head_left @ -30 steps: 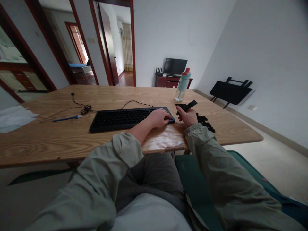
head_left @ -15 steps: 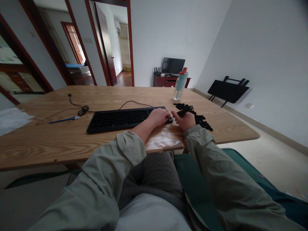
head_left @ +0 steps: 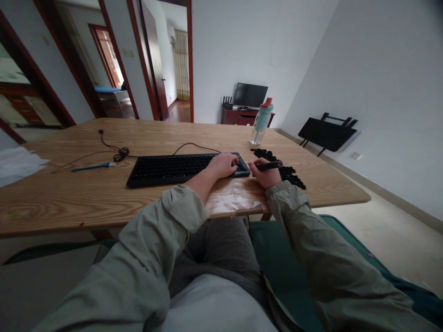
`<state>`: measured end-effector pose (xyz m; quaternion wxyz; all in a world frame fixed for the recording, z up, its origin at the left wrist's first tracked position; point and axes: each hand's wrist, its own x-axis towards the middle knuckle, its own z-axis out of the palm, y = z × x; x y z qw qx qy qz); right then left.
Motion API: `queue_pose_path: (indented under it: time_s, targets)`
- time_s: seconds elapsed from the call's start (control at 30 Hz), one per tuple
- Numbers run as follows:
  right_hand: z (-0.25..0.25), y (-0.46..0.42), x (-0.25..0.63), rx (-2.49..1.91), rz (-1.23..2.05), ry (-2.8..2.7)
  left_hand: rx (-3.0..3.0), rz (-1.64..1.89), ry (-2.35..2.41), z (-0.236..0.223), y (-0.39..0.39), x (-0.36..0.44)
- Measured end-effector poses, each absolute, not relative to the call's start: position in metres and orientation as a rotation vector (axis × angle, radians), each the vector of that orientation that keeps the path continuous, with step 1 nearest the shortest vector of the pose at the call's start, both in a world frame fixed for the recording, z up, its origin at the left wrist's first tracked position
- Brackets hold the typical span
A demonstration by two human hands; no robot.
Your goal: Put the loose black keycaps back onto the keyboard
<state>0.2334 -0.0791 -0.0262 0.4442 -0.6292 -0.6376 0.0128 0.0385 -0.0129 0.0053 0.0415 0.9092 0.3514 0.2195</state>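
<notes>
Keyboard (head_left: pixel 180 168) is my landmark, lying black across the wooden table (head_left: pixel 69 203). Left of it sit a blue pen (head_left: pixel 90 167) and a knotted cable (head_left: pixel 119 154). My left hand (head_left: pixel 224 165) rests curled and relaxed on the keyboard's right end, fingers on the keys, gripping nothing. Just right of the keyboard, my right hand (head_left: pixel 266 175) is closed around a slim dark tool (head_left: pixel 270 165) that points rightward. Beyond that hand, a heap of loose black keycaps (head_left: pixel 282 167) trails off to the right, and a pale blue bottle (head_left: pixel 261 121) stands behind it. Judging by that pile, many caps seem already off; how many remain I cannot say, since the key rows are too dark and small to read. My left hand also hides the corner it covers, and the tool's tip is unclear.
</notes>
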Motion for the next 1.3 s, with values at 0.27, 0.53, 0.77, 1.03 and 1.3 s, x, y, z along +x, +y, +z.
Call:
queue_pose_path:
  time_s: [0.27,0.53,0.77,1.03,1.3]
  targets:
    - [-0.018,-0.061,0.231,-1.555,0.005,-1.606,2.840,0.714,1.017,-0.001,-0.007,0.044]
    - [-0.008,-0.036,0.229,-1.603,0.055,-1.599,2.832,0.688,1.047,-0.002,-0.006,0.042]
    - [-0.006,-0.018,0.225,-1.709,0.046,-1.592,2.826,0.700,1.020,-0.001,-0.005,0.040]
    - [-0.011,-0.023,0.226,-1.633,0.041,-1.562,2.826,0.684,1.013,0.002,-0.008,0.039]
    - [-0.013,-0.016,0.223,-1.554,0.062,-1.576,2.836,0.682,1.035,0.005,-0.011,0.038]
